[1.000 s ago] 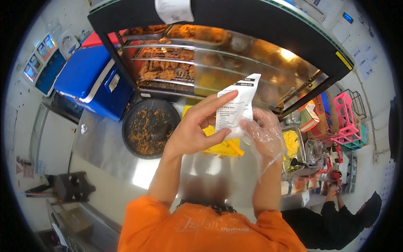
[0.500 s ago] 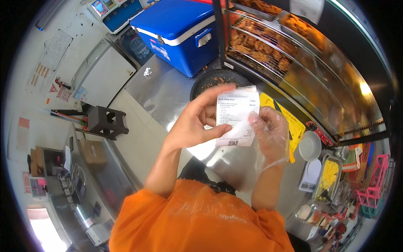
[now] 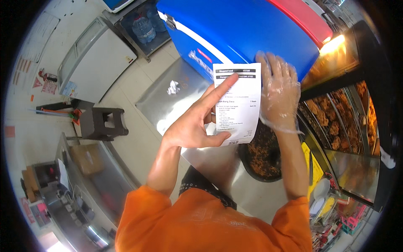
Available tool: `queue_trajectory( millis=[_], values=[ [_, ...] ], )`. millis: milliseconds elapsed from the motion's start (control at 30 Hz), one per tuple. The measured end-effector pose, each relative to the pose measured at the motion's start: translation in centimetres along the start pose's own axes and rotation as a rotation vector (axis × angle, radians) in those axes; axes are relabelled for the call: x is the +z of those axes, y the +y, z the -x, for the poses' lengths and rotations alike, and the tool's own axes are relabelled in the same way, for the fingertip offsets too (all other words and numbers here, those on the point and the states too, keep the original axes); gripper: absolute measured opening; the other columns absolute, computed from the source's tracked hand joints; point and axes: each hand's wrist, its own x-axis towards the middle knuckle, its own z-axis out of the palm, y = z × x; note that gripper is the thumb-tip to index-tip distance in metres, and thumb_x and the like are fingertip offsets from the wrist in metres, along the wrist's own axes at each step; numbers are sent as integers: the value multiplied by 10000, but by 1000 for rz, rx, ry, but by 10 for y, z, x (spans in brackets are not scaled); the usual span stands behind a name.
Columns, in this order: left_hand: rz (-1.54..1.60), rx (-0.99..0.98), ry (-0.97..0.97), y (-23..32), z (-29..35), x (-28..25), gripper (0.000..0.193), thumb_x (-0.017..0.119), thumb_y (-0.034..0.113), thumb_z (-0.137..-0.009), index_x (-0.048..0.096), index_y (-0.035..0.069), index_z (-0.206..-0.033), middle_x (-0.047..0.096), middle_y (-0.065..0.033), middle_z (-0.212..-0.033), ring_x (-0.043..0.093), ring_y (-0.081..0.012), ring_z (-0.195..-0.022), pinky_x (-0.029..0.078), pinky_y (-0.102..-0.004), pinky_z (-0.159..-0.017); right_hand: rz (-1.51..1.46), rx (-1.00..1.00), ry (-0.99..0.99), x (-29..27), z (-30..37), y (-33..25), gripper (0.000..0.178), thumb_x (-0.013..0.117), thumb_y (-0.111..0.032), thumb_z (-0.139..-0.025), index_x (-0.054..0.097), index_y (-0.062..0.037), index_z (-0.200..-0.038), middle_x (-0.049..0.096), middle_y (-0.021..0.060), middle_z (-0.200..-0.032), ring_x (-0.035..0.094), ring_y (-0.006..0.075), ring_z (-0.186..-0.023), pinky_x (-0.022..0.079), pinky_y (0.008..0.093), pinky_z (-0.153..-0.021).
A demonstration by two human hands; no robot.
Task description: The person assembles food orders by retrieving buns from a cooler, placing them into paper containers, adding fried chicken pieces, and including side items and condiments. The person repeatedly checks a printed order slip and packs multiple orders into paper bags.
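Note:
My bare left hand [image 3: 187,122] holds a long printed paper receipt [image 3: 238,90] upright. Its thumb lies on the front near the bottom and the index finger across the upper part; the other fingers are mostly hidden behind. My right hand [image 3: 280,92], in a clear plastic glove, is open with fingers stretched out, just right of the paper. It overlaps the side of a large blue cooler box [image 3: 235,25]; I cannot tell if it touches it. Below that hand, a round black pan [image 3: 262,161] contains brown fried crumbs.
A steel table [image 3: 155,94] carries the cooler and a crumpled white scrap [image 3: 173,87]. To the right stands a heated display cabinet [image 3: 354,195] with fried pieces [image 3: 321,113], beside a yellow board [image 3: 317,168]. A dark stool [image 3: 103,123] and a white chest freezer [image 3: 103,69] are left.
My right hand has let go of the receipt and moved up toward the cooler, its fingers spreading. More of the receipt shows, unfolded upward in my left hand. The view has shifted toward the cooler.

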Motion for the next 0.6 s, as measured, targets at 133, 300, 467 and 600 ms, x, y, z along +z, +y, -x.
queue_trajectory(
  millis=[133, 300, 467, 600],
  values=[
    [-67, -23, -75, 6, -27, -67, 1090, 671, -157, -674, 215, 151, -1616, 238, -145, -1609, 391, -253, -1397, 497, -341, -1061, 119, -85, -358, -5, -40, -21, 478, 677, -148, -831, 582, -20, -1281, 623, 200, -1184, 597, 367, -1137, 485, 457, -923],
    [-182, 154, -124, 18, -80, -115, 1087, 666, -160, -661, 226, 134, -1610, 246, -168, -1615, 373, -303, -1419, 449, -390, -1112, 149, -359, -511, -8, -67, -12, 470, 647, -167, -816, 604, 35, -1238, 557, 267, -1331, 588, 441, -1172, 435, 544, -1042],
    [-655, 639, 120, 44, -172, -152, 986, 802, 183, -739, 295, 7, -1568, 411, -229, -1526, 471, -347, -1348, 459, -419, -1041, 150, -319, -406, -20, -76, -14, 435, 627, -196, -876, 559, -63, -1285, 532, 265, -1343, 560, 441, -1212, 419, 596, -1057],
    [-1111, 999, 221, 83, -271, -133, 795, 659, 397, -886, 377, -22, -1499, 449, -276, -1483, 621, -364, -1169, 515, -483, -971, 421, -150, 116, -90, -103, 37, 548, 760, -86, -800, 514, -106, -1289, 577, 215, -1282, 601, 384, -1163, 496, 526, -971]
  ],
)
